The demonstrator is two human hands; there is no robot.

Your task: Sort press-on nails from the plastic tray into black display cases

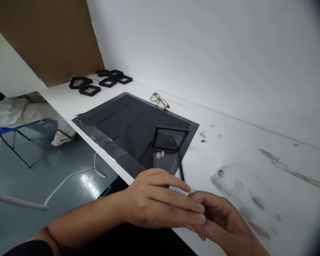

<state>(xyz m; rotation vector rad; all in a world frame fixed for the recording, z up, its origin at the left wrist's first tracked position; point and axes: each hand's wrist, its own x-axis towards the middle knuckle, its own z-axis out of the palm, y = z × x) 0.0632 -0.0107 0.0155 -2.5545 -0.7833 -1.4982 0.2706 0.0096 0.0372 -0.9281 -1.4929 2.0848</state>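
Observation:
My left hand [162, 201] reaches in from the left, its fingers pressed together against the fingertips of my right hand [224, 215]. The right hand's thumb and fingers are curled in a pinch there. Whatever they may hold between them is hidden behind the left fingers. Just beyond my left hand lies a hinged black case [171, 138] with its framed clear lid standing up. Two small pale pink pieces [158, 155], each with a white star-like mark, rest near its hinge. My left hand covers the case's near part.
Under the case spreads a black mat [117, 124] with shiny taped edges. Glasses [160, 101] lie behind it. Several black framed cases [90, 90] sit at the far end. A clear bag [242, 192] with small pieces lies right. A seated person's leg [42, 110] shows left.

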